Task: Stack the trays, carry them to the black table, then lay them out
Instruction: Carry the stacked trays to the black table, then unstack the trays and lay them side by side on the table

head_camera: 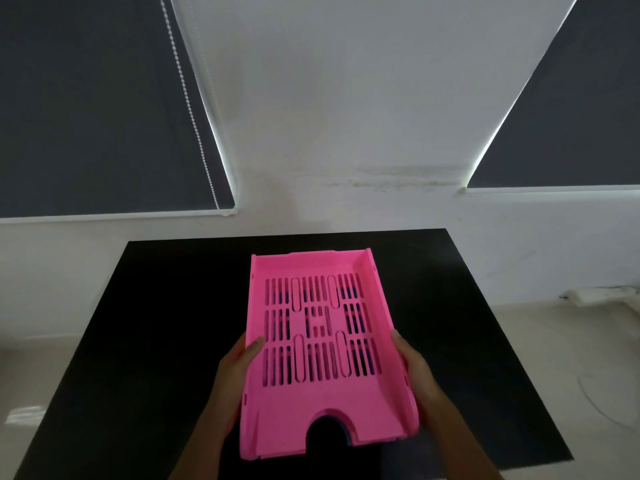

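A pink slotted letter tray (298,403) is on top of a stack held over the black table (156,323). Through its slots and at its front notch a darker blue tray shows beneath. My left hand (235,372) grips the stack's left side with the thumb over the rim. Opposite it, my right hand (415,372) grips the right side the same way. The stack sits over the table's middle; whether it touches the tabletop I cannot tell.
A white wall rises behind the table, with dark roller blinds (86,116) at the left and right and a bead chain (187,98) hanging at the left. Pale floor flanks the table. A white object (599,294) lies on the floor at the far right.
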The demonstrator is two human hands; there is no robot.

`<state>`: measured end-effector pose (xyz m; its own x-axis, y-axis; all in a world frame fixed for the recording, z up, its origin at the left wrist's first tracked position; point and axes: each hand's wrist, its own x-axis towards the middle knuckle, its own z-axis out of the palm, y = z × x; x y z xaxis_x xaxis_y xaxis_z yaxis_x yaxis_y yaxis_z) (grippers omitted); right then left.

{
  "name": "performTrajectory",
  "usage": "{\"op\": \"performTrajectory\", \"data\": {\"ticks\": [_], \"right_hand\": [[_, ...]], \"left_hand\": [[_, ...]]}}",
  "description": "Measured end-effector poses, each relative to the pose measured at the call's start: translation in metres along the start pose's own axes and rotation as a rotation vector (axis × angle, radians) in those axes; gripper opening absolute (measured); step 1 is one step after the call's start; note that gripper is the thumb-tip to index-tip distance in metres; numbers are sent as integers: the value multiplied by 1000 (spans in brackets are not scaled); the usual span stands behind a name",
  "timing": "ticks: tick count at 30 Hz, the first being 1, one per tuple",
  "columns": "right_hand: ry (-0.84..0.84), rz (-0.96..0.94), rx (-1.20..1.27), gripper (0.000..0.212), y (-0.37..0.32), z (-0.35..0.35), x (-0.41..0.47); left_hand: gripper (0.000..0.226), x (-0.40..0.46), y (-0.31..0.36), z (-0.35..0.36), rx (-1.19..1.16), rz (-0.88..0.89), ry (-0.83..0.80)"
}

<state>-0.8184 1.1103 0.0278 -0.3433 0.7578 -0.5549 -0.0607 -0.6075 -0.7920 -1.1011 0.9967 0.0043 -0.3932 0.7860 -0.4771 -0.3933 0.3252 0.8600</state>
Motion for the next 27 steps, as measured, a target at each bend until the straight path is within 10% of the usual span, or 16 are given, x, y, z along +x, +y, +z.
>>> {"op": "performTrajectory", "data": {"ticks": [7, 13, 19, 27], "right_hand": [[-23, -271, -356, 33, -24, 9, 6], [-15, -376, -323, 33, -81, -32, 0], [152, -352, -409, 32, -122, -152, 9], [198, -240, -437, 31, -117, -249, 23]], "left_hand": [[103, -25, 30, 31, 32, 169, -23], [57, -25, 51, 91, 56, 263, 7], [93, -6, 31, 209, 167, 249, -78], [68, 17, -15, 310, 227, 49, -97]]}}
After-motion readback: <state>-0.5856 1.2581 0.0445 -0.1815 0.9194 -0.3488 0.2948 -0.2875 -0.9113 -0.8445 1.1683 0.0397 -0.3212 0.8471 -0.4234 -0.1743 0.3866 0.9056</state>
